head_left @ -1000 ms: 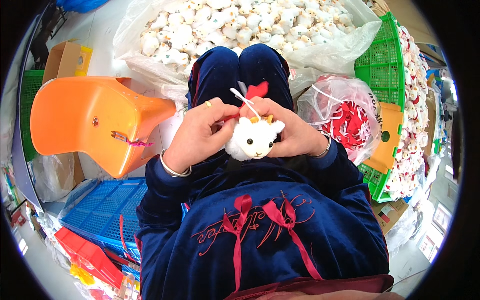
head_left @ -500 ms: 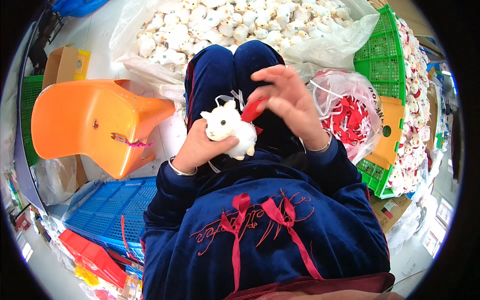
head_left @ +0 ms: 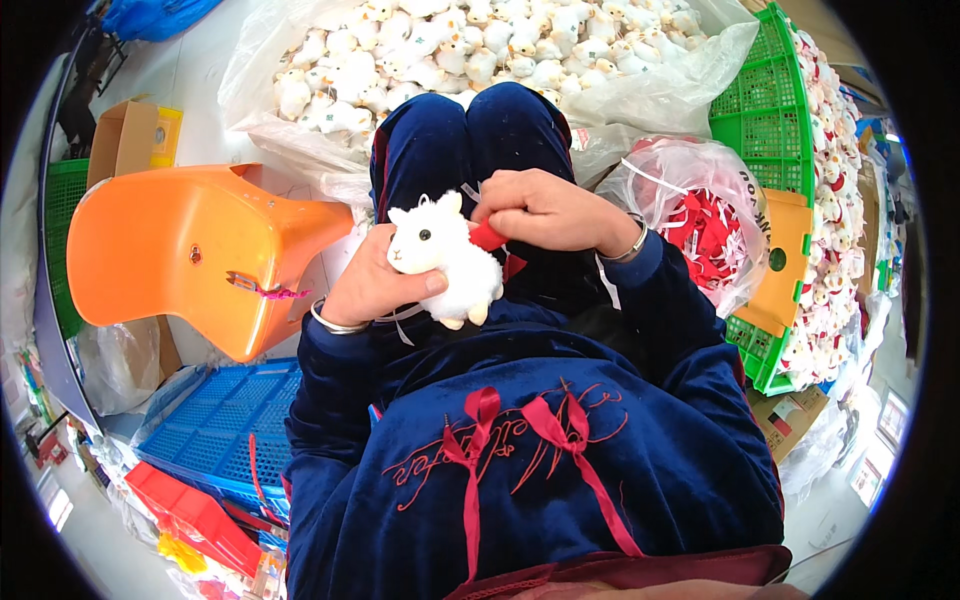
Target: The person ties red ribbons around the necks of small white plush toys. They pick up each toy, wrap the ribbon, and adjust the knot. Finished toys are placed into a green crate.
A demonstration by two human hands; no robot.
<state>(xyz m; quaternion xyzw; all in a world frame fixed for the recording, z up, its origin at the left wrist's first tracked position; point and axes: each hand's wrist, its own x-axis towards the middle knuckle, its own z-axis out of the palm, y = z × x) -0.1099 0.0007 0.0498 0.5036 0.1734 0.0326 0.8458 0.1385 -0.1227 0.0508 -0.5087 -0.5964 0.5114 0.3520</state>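
My left hand [head_left: 362, 287] is closed round a small white plush animal [head_left: 456, 268] held above my lap. The toy has upright ears, a black eye and cream feet, and its head points left. At its back, my right hand [head_left: 558, 212] pinches a piece of red fabric [head_left: 487, 236] between thumb and fingers. The fabric seems to touch the toy's back; whether it is fastened there, I cannot tell. A thin white ribbon [head_left: 398, 326] hangs below my left hand.
Beyond my knees, a clear plastic sheet [head_left: 690, 85] holds many white plush toys [head_left: 440, 50]. At right are a bag of red fabric pieces [head_left: 703, 235] and a green crate [head_left: 760, 120]. An orange chair [head_left: 150, 240] with small snips [head_left: 243, 282] and a blue crate [head_left: 215, 420] are left.
My right hand has come down and left to the toy's back, its fingers closing on the red fabric. My left hand and the toy have shifted slightly left.
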